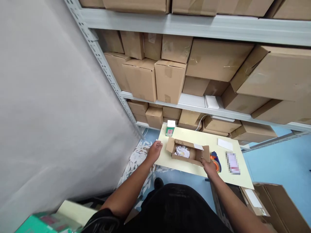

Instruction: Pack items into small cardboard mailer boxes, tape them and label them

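An open cardboard box [181, 160] sits at the middle of the pale yellow table [189, 133], its end flaps folded out. Inside its left part lies a crumpled white bundle [182, 151] with small coloured marks; what it is I cannot make out. My right hand [209, 166] grips the box's right end, thumb on the inner side. Left of the box, apart from its flap, my left hand [155, 151] hovers with loosely bent fingers and nothing visible in it. A tape dispenser [215, 161], blue and orange, stands just right of the box, partly behind my right hand.
A green and white small box [170, 128] stands at the table's back left. White paper [225, 144] and a blurred-out flat item [232, 162] lie at right. Shelves [194, 100] full of cartons rise behind. Paper strips [138, 158] litter the floor; a large open carton [279, 204] stands lower right.
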`<move>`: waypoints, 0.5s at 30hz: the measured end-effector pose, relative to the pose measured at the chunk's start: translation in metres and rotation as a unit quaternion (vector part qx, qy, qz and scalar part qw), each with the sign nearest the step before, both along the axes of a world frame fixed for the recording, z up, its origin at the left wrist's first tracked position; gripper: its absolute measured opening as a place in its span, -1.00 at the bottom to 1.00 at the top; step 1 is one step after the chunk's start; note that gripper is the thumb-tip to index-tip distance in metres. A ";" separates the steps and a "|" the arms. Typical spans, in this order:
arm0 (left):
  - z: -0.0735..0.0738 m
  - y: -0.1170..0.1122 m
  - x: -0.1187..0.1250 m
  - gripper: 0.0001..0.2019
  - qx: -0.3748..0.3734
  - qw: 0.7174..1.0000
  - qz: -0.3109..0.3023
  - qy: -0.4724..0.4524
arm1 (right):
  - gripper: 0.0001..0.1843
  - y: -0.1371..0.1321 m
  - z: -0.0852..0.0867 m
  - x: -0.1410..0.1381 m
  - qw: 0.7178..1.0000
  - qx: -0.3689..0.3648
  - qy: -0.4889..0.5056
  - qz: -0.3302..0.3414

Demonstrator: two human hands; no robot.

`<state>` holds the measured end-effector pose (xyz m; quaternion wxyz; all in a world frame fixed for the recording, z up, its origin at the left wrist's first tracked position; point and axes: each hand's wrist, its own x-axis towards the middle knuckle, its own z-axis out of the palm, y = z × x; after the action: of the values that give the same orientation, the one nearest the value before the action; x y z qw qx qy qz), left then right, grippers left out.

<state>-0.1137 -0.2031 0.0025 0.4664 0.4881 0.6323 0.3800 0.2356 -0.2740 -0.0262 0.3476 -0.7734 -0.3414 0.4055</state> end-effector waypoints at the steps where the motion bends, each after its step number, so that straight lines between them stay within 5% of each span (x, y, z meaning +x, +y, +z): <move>1: 0.005 0.018 -0.002 -0.60 0.032 0.998 -0.016 0.053 | -0.55 0.004 -0.005 0.000 1.000 -0.005 -0.002 -0.005; 4: 0.022 0.070 0.012 -0.57 0.103 0.974 -0.066 0.191 | -0.52 0.014 -0.021 0.002 1.000 -0.015 -0.001 -0.011; 8: 0.032 0.129 0.061 -0.41 0.117 0.938 -0.080 0.316 | -0.50 0.024 -0.041 0.011 1.000 -0.015 0.008 -0.006; 15: -0.004 0.190 0.115 -0.38 -0.027 0.889 -0.070 0.452 | -0.44 0.042 -0.053 0.040 0.993 -0.019 0.087 0.074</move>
<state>0.0015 -0.0130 -0.0012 0.1684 0.6372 0.7491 0.0677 0.2756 -0.2321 -0.0796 0.3299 -0.7141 -0.3582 0.5029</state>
